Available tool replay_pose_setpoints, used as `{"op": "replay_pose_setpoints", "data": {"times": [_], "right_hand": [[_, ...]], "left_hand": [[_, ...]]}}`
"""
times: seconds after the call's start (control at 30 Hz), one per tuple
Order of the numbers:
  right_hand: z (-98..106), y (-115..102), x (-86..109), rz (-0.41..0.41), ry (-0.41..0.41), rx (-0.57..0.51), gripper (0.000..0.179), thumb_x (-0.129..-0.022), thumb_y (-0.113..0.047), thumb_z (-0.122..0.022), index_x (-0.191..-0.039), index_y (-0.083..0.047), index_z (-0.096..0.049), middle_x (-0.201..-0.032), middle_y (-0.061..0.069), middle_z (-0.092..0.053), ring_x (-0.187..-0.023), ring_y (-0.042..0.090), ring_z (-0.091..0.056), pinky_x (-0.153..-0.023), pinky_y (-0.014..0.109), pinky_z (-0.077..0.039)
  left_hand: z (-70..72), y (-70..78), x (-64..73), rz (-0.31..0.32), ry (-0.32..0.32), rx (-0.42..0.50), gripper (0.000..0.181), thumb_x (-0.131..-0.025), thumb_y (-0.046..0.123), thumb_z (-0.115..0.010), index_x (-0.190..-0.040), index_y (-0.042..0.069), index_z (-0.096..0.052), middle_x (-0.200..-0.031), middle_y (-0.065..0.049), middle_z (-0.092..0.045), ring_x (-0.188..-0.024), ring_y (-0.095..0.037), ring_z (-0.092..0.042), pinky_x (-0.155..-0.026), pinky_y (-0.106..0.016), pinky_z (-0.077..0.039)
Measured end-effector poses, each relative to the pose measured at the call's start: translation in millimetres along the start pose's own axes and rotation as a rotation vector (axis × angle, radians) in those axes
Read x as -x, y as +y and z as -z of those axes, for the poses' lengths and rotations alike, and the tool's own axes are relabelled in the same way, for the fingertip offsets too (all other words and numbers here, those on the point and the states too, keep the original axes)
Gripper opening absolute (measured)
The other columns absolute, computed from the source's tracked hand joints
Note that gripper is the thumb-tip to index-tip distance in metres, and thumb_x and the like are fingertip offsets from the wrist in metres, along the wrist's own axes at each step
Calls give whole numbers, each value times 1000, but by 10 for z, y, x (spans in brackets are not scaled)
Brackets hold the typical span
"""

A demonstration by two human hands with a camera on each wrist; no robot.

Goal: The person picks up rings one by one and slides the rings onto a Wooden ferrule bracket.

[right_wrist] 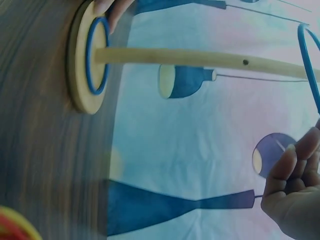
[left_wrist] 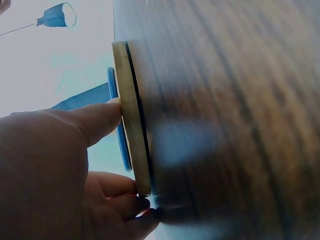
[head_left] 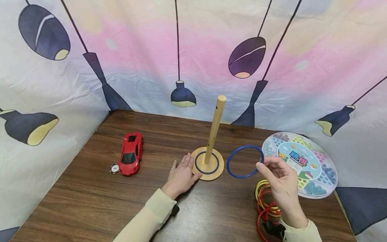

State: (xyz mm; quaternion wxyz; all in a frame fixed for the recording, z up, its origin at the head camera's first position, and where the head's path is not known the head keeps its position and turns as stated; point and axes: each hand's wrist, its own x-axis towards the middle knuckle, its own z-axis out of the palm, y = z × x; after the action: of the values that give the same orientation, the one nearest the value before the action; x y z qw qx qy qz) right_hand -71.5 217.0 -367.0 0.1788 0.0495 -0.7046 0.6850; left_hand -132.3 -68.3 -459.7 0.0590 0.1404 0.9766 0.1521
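Observation:
A round wooden base point(head_left: 220, 170) carries an upright wooden peg point(head_left: 215, 129), and a blue ring point(head_left: 197, 164) lies flat on the base around the peg's foot. My left hand point(head_left: 181, 173) rests beside the base with fingers straight along its left edge. In the left wrist view the thumb point(left_wrist: 102, 117) touches the base's rim. To the right of the peg, my right hand point(head_left: 282, 183) pinches a second blue ring point(head_left: 228, 167) between thumb and fingers, held off to the side of the peg. The right wrist view shows that held ring point(right_wrist: 306, 55) near the peg's upper part.
Yellow and red rings point(head_left: 262, 195) lie in a pile under my right hand. Behind it is a round Chinese checkers box point(head_left: 328, 158). A red toy car point(head_left: 130, 156) stands at the left with a poker chip point(head_left: 114, 168) beside it. A printed curtain point(head_left: 145, 67) encloses the wooden table point(head_left: 90, 201).

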Motion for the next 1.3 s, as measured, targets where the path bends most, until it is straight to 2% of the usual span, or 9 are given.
{"op": "replay_pose_setpoints", "data": {"times": [0.13, 0.37, 0.5, 0.7, 1.0, 1.3], "right_hand": [[-86, -64, -21, 31, 52, -51, 20, -86, 11, -65, -101, 20, -56, -84, 6, -66, -75, 15, -59, -67, 21, -48], [-226, -186, -90, 56, 106, -142, 20, -87, 10, -65, -104, 18, -58, -84, 7, -64, -75, 17, -59, -69, 24, -49], [-325, -247, -149, 99, 88, -237, 16, -87, 10, -64, -103, 14, -61, -84, 7, -64, -76, 17, -59, -69, 24, -49], [-466, -322, -217, 132, 78, -314, 16, -88, 10, -64, -102, 15, -62, -84, 9, -64, -75, 18, -59, -69, 26, -49], [-617, -433, -328, 139, 63, -351, 16, -89, 3, -67, -103, 9, -64, -86, 10, -62, -78, 18, -58, -72, 26, -49], [-776, -478, -450, 132, 54, -383, 14, -87, 3, -68, -101, 6, -67, -81, 7, -64, -73, 16, -59, -71, 26, -49]], "left_hand": [[1, 4, -3, -2, -4, -8, 78, -96, 52, -51, -150, -2, -33, -157, -16, -25, -144, -28, -26, -112, -58, -20], [1, -2, 4, -1, -3, -1, 78, -96, 52, -52, -150, -2, -32, -157, -16, -24, -144, -28, -25, -112, -58, -20], [4, -2, 4, -2, 1, 6, 78, -96, 51, -53, -150, -2, -32, -157, -17, -25, -144, -28, -25, -112, -58, -20], [4, 0, 8, -4, 1, 2, 78, -96, 52, -52, -149, -2, -33, -157, -16, -25, -144, -28, -25, -112, -58, -20], [-3, -5, 6, -5, 5, 5, 78, -96, 52, -52, -149, -2, -33, -157, -17, -26, -144, -28, -26, -112, -58, -21], [-15, -11, 8, -5, 5, 11, 78, -96, 52, -52, -149, -2, -33, -157, -17, -25, -144, -28, -25, -112, -58, -20]]}}
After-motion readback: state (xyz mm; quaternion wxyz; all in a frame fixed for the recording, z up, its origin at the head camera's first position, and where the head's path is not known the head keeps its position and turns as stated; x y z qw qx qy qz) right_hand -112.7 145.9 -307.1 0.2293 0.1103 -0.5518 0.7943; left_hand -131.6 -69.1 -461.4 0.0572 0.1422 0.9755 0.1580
